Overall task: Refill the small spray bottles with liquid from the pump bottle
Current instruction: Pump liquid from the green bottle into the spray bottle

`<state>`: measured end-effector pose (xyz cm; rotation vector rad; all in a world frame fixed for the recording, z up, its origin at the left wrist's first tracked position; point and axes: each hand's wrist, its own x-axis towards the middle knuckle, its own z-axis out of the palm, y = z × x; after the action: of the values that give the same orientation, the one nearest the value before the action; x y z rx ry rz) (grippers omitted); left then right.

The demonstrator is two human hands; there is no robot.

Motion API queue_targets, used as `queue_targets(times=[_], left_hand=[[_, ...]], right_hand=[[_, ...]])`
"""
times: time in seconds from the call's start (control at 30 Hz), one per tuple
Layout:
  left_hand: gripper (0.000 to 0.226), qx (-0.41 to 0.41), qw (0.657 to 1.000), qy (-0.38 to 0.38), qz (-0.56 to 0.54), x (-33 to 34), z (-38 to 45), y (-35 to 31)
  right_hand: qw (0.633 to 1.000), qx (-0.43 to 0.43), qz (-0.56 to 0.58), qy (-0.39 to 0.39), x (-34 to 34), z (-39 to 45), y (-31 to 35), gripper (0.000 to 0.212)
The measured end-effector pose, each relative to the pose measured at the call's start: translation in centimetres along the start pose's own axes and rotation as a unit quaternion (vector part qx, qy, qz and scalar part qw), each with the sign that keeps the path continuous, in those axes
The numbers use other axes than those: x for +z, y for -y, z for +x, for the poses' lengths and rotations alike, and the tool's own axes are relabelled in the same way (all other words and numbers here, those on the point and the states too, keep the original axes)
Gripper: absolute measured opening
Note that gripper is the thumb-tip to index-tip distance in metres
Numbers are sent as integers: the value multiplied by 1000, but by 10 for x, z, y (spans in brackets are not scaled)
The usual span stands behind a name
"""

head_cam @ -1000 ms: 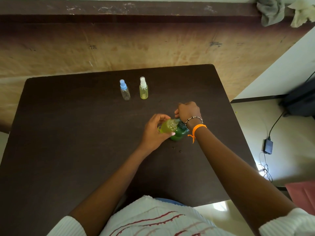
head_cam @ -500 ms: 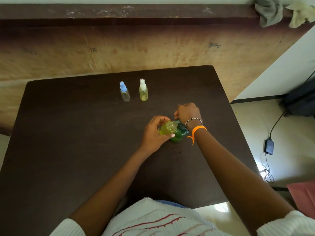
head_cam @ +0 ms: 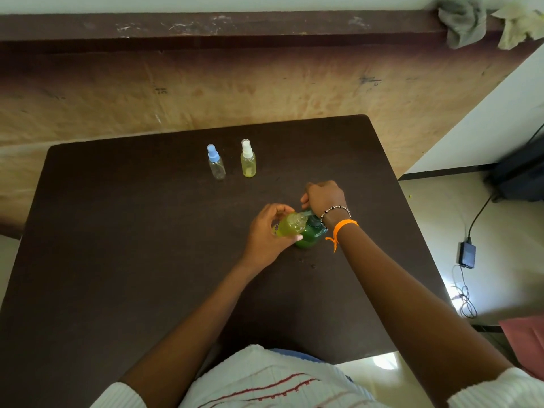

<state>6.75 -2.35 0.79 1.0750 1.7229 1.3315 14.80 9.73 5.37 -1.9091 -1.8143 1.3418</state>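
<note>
A green pump bottle stands on the dark table, right of centre. My right hand is curled over its pump head, whose spout reaches left. My left hand grips an uncapped small bottle of yellow-green liquid, tilted with its mouth at the spout. Further back stand two small spray bottles: a clear one with a blue cap and a yellow-filled one with a white cap.
A worn wall with a dark ledge rises just behind the table. Two rags hang at its top right. On the floor to the right lie a charger with cable, a dark bag and something pink.
Both hands hold the same grip on the two bottles. The view has shifted slightly; nothing on the table has moved.
</note>
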Motion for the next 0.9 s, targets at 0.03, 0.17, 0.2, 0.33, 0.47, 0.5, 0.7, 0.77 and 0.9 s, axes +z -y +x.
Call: queue_targets(times=[0.03, 0.17, 0.2, 0.33, 0.47, 0.5, 0.7, 0.77, 0.9], left_hand=[[45, -2, 1000, 0, -3, 0, 0, 0], [44, -8, 1000, 1, -6, 1, 0, 0], [44, -8, 1000, 0, -6, 1, 0, 0], [45, -10, 1000, 2, 0, 0, -1, 0], [46, -6, 1000, 3, 0, 1, 0, -2], [46, -6, 1000, 1, 0, 1, 0, -3], [45, -4, 1000, -2, -6, 0, -1, -1], [44, -2, 1000, -2, -3, 0, -1, -1], [45, 0, 1000, -2, -1, 0, 0, -4]], right_hand=[[1000, -5, -7, -6, 0, -1, 0, 35], [1000, -14, -17, -5, -1, -2, 0, 34], [1000, -15, -20, -3, -1, -2, -1, 34], [999, -2, -27, 39, -2, 0, 2, 34], [999, -6, -14, 29, -4, 2, 2, 35], [1000, -7, -11, 15, -3, 3, 2, 35], [999, -28, -28, -8, 0, -2, 2, 34], [999, -27, -30, 2, 0, -2, 2, 36], [999, -14, -20, 34, -3, 0, 4, 38]])
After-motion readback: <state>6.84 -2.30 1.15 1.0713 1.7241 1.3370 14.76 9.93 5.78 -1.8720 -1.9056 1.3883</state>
